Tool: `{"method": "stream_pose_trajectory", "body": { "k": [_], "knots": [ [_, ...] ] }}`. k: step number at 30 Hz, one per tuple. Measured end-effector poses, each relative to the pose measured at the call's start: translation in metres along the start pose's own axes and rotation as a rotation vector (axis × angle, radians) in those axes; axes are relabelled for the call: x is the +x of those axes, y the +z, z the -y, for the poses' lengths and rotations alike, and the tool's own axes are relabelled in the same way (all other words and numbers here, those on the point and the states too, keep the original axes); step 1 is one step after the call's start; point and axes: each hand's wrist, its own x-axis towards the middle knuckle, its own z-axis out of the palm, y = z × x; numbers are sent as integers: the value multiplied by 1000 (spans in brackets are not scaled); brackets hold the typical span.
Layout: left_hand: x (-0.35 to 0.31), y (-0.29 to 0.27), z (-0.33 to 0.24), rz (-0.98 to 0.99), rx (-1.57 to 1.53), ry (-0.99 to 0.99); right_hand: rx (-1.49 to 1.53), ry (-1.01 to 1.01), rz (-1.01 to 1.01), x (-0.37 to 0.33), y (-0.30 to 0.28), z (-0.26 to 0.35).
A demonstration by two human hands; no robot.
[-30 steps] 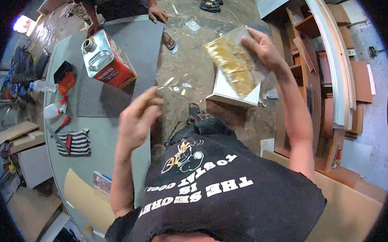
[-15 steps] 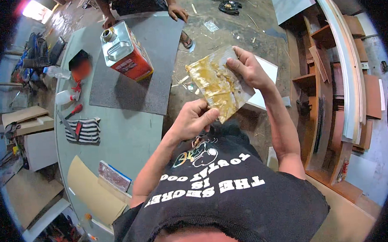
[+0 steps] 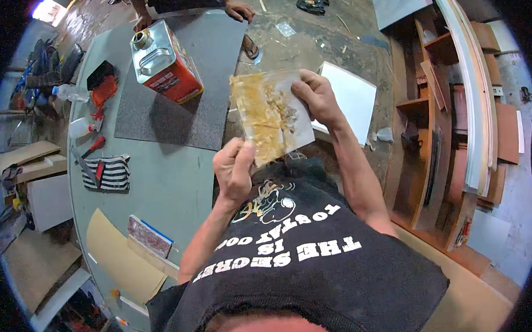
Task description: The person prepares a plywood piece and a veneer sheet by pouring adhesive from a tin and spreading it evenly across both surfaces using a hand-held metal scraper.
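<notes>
A thin, light square sheet (image 3: 268,117) smeared with yellow-brown glue hangs in the air in front of my dark shirt. Its lower left edge is pinched by my left hand (image 3: 235,167), thumb on top. At the upper right corner, my right hand (image 3: 317,98) grips it with the thumb over the face and the fingers hidden behind. The glue is thick and lumpy toward the middle, while the right part is mostly bare. To the left, a red and silver metal can (image 3: 169,66) with an open spout stands on a dark grey sheet (image 3: 169,125).
The green table (image 3: 166,194) also carries a striped cloth (image 3: 115,174), a red-handled tool (image 3: 94,147), bottles and a beige curved sheet (image 3: 118,249). A person's hand (image 3: 239,10) rests at its far edge. A white board (image 3: 349,100) lies beyond my right arm; wooden shelving (image 3: 423,159) stands right.
Both hands have carried the sheet leftward and turned it, so its sides stand more upright. More of the white board shows behind my right arm. Both grips hold.
</notes>
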Motion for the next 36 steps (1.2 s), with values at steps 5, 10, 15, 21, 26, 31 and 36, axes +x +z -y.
{"method": "stream_pose_trajectory", "body": {
  "k": [5,10,15,21,26,31,36],
  "knots": [
    [35,7,-15,-230,-603,395,-189,-295,-485,19,-20,-52],
    [45,-60,-35,-173,-328,360,309,-298,-454,-18,-83,2],
    [50,-5,-32,-92,75,177,314,-264,-428,2,-41,0],
    [47,5,-39,291,61,-31,427,-283,-355,-9,2,-19],
    [43,-2,-43,440,214,-77,238,-264,-300,-17,-9,-4],
    [30,20,-44,319,-70,-109,232,-337,-324,1,-13,-26],
    [11,4,-49,399,62,318,68,-430,-697,-7,-89,-4]
  ]
}}
